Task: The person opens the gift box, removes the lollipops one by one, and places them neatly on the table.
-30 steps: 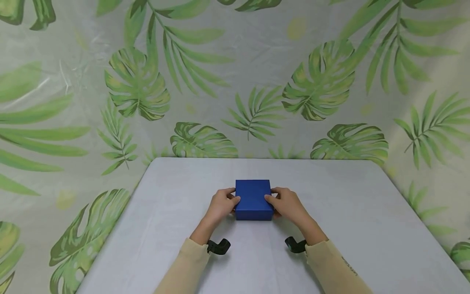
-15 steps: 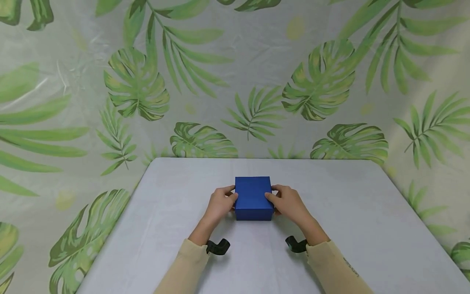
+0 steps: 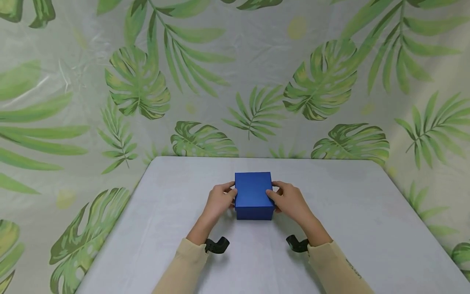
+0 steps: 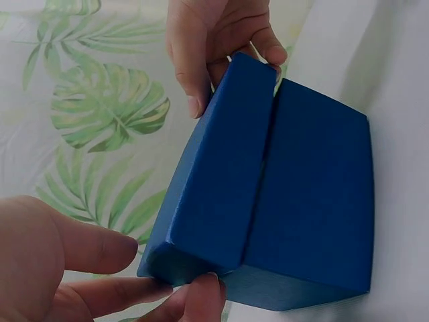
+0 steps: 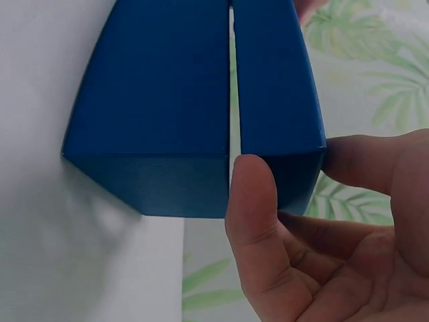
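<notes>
A blue box stands on the table, its body [image 3: 254, 213] below and its lid [image 3: 253, 189] raised slightly above it. My left hand [image 3: 219, 199] holds the lid's left side, and my right hand [image 3: 290, 198] grips its right side. In the left wrist view, a narrow dark seam parts the lid [image 4: 214, 168] from the box body [image 4: 312, 194], with fingers at both ends. The right wrist view shows light through a thin gap between lid [image 5: 275, 87] and body [image 5: 154, 87]. What the box contains is hidden.
A white-covered table [image 3: 183, 179] surrounds the box. Behind it hangs a leaf-patterned sheet [image 3: 257, 61]. Black wrist cameras, one at the left wrist [image 3: 217, 245] and one at the right [image 3: 297, 244], sit close over the tabletop.
Both hands have moved up with the lid. It has risen off the box body, and more of the body's front now shows under it. The body has stayed in place.
</notes>
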A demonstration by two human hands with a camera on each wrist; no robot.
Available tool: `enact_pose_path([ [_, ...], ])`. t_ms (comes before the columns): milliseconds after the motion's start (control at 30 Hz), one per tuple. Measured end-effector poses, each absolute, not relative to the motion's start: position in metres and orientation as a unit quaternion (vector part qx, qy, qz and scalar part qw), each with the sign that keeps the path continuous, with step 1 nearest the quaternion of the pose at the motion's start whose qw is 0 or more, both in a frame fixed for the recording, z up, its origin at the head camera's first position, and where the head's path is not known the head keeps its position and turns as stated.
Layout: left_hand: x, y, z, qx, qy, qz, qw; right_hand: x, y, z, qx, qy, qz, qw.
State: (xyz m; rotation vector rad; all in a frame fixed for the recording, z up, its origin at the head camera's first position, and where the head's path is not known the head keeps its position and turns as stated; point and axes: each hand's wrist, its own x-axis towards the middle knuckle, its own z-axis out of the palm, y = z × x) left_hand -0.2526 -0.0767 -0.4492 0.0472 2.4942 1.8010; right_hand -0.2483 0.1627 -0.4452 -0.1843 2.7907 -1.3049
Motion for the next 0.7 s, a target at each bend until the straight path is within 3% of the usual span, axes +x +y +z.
enact_pose_path([
  [367, -0.242, -0.08, -0.433, 0.03, 0.803, 0.594, 0.034, -0.243, 0.16, -0.436, -0.061, 0.909, -0.412, 0.008],
  [700, -0.233, -0.079, -0.416, 0.046, 0.843, 0.535, -0.029, -0.234, 0.155, -0.425, -0.08, 0.915, -0.392, -0.046],
])
